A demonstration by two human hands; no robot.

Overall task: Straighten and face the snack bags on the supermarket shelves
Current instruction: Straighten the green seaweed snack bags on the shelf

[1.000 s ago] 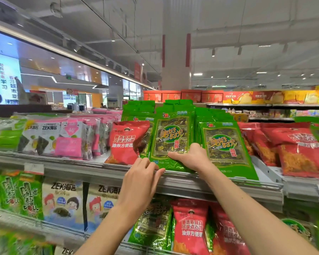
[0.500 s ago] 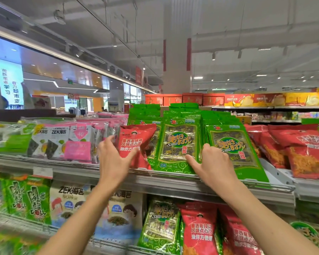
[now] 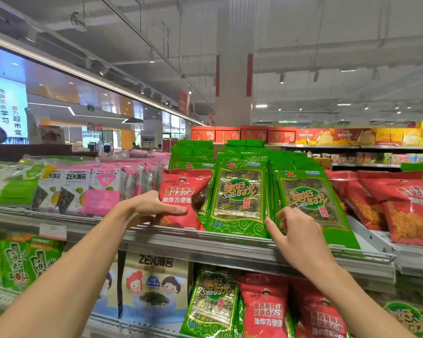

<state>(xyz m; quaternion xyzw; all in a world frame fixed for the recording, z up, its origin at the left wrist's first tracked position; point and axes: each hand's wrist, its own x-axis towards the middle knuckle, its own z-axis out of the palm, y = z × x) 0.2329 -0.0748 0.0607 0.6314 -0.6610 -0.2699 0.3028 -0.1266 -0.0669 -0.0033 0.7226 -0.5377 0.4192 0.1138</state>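
Left hand (image 3: 154,208) grips the lower part of the red snack bag (image 3: 183,198), thumb laid across its front and fingers behind, where it stands tilted at the left end of the green rows on the upper shelf (image 3: 230,242). Right hand (image 3: 296,235) has loosely curled fingers touching the bottom left corner of a green seaweed bag (image 3: 310,203); whether it pinches that edge I cannot tell. Both packs look light, puffy and crinkly, probably slick film over brittle contents, so holding by the lower edges and sides seems wiser than squeezing the middle. Behind each front bag stands a file of like bags, and the lower shelf (image 3: 137,328) holds more green and red packs.
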